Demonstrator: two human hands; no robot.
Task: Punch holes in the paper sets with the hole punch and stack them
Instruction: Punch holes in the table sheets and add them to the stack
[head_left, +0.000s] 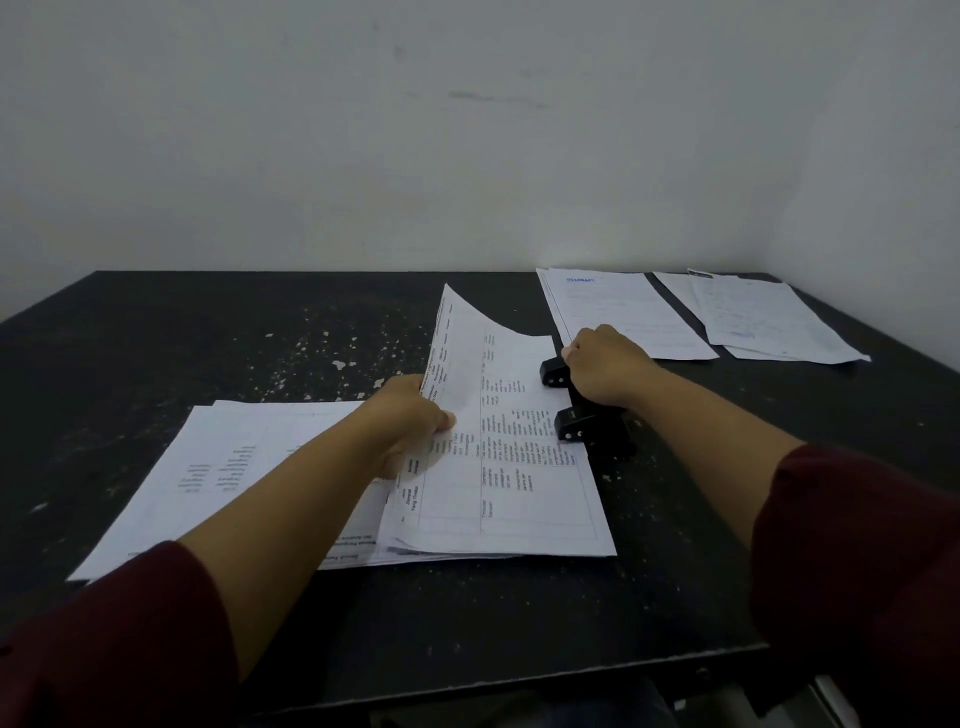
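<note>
Here, your two forearms in dark red sleeves (119, 639) reach forward over a black table (519, 613). Your left hand (410, 423) pinches the left edge of a printed paper set (514, 467), thumb on top, curling its far corner upward. The set's right edge sits in the black hole punch (582, 415). Your right hand (605, 366) rests curled over the punch's top, palm down. Another paper pile (208, 478) lies under your left arm. Farther right, two paper stacks (623, 312) lie side by side near the wall (467, 130); bare tabletop stretches far left.
</note>
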